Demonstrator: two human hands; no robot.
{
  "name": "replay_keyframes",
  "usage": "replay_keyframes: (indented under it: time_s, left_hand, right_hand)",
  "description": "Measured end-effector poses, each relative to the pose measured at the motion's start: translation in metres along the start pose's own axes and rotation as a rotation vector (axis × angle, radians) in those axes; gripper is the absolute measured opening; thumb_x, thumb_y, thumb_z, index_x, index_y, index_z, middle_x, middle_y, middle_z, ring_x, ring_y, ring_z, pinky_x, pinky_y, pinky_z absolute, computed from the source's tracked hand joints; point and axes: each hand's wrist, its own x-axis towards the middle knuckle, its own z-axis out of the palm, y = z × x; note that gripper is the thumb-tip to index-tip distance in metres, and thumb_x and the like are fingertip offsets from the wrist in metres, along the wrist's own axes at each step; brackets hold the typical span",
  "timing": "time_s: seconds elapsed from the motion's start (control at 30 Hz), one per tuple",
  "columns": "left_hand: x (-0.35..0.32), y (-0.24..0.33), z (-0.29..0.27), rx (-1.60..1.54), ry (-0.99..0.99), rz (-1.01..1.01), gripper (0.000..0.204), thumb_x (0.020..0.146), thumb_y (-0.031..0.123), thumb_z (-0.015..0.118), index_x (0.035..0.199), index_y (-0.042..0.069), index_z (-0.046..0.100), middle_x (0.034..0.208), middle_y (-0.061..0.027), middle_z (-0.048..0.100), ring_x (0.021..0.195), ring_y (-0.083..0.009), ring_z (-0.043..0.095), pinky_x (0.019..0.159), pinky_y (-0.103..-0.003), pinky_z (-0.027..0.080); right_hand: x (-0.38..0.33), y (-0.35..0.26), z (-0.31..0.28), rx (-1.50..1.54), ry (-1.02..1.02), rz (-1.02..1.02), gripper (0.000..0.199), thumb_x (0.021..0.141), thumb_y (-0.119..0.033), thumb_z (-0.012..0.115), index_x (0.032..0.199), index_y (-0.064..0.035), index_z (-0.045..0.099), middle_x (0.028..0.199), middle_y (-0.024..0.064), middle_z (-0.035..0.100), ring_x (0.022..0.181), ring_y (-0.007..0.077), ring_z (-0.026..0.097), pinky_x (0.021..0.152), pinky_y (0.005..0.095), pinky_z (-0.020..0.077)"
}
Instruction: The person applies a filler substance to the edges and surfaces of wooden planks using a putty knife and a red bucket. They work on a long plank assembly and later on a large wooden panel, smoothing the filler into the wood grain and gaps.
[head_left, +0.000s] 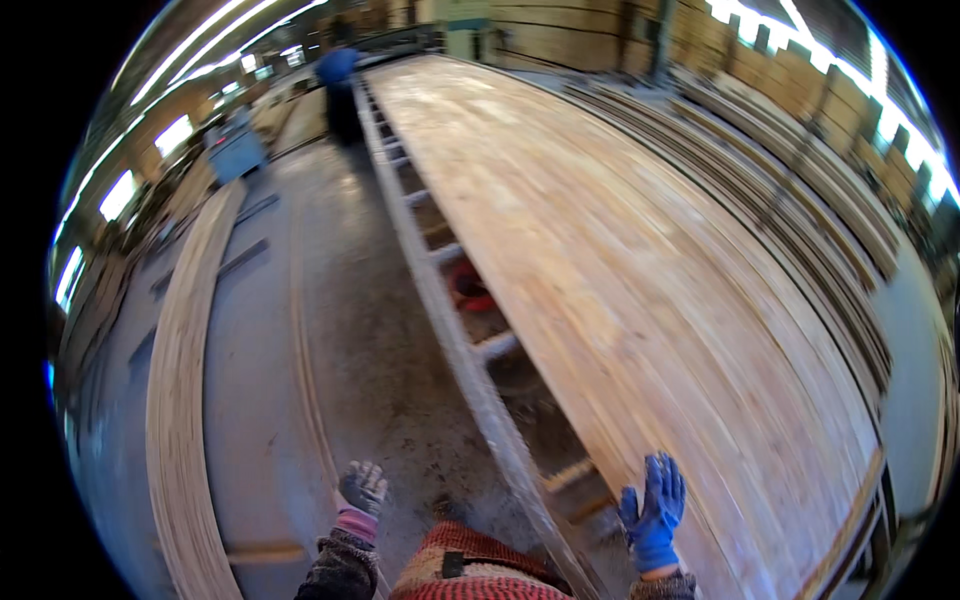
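Observation:
My right hand (pixel 656 510), in a blue glove, is open with its fingers stretched forward. It lies over the near left edge of a wide layer of pale wooden boards (pixel 620 290); whether it presses on them I cannot tell. Those boards rest side by side on a long metal frame (pixel 420 250) with crossbars. My left hand (pixel 362 490) wears a greyish glove with a pink cuff. It hangs over the floor left of the frame, fingers loosely spread and nothing in them.
A long stack of planks (pixel 190 350) lies on the left over dark supports. Thin strips (pixel 305 370) run along the floor. A person in a blue cap (pixel 337 66) stands far off beside the frame. More long planks (pixel 760 200) lie on the right. A blue box (pixel 236 150) stands far left.

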Motion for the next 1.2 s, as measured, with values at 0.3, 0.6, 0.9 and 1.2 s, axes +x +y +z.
replay_keyframes:
  time_s: [0.3, 0.6, 0.9, 1.2]
  left_hand:
    - [0.131, 0.097, -0.09, -0.162, 0.041, -0.067, 0.018, 0.089, 0.028, 0.058, 0.1, 0.014, 0.056, 0.096, -0.0062, 0.06, 0.091, -0.0282, 0.058, 0.071, -0.043, 0.047]
    - [0.298, 0.301, 0.098, -0.01, -0.126, -0.057, 0.03, 0.091, 0.028, 0.061, 0.116, 0.011, 0.057, 0.117, -0.0124, 0.061, 0.109, -0.0332, 0.06, 0.091, -0.048, 0.049]
    - [0.633, 0.496, 0.122, 0.018, -0.04, 0.018, 0.036, 0.097, 0.035, 0.042, 0.117, 0.009, 0.057, 0.116, -0.0142, 0.063, 0.102, -0.0357, 0.061, 0.087, -0.05, 0.05]
    - [0.716, 0.571, -0.098, -0.177, 1.049, 0.202, 0.058, 0.096, 0.056, 0.034, 0.135, 0.015, 0.048, 0.128, -0.009, 0.059, 0.113, -0.032, 0.056, 0.094, -0.048, 0.044]
  right_hand:
    - [0.103, -0.217, 0.13, 0.177, -0.044, -0.233, 0.044, 0.087, -0.019, 0.058, 0.128, -0.0026, 0.054, 0.129, 0.0222, 0.055, 0.122, 0.0418, 0.049, 0.106, 0.0481, 0.0367]
    - [0.275, -0.454, 0.256, 0.21, 0.059, -0.483, 0.038, 0.085, -0.018, 0.065, 0.119, -0.0017, 0.061, 0.103, 0.0185, 0.064, 0.092, 0.0362, 0.059, 0.081, 0.0466, 0.0471]
    - [0.515, -0.579, 0.508, 0.306, -0.038, -0.439, 0.038, 0.087, -0.017, 0.058, 0.122, -0.0032, 0.059, 0.123, 0.0213, 0.059, 0.116, 0.0405, 0.055, 0.102, 0.0472, 0.0418]
    - [0.814, -0.913, 0.688, 0.612, -0.295, -0.848, 0.037, 0.083, -0.016, 0.062, 0.12, -0.0098, 0.061, 0.123, 0.0148, 0.061, 0.115, 0.0355, 0.056, 0.1, 0.0443, 0.0426]
